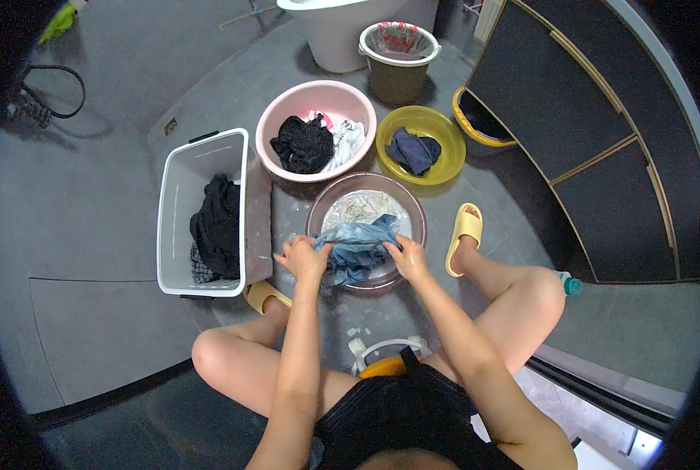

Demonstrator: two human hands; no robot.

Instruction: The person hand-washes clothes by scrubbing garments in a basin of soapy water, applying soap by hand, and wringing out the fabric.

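Head view: left hand [303, 257] and right hand [407, 257] both clenched on blue garment [358, 247] over brown basin [415, 205]; dark clothes [217, 227] in white basket [179, 205] not yet washed.

The blue garment [358, 249] is looking like wet, creased denim-like cloth, lying in a glossy, see-through brownish plastic basin [417, 211]. The pink basin [287, 110] and yellow basin [444, 129] are showing smooth, shiny plastic; the white bin [181, 176] is looking matt plastic. The floor [91, 204] is appearing matt grey.
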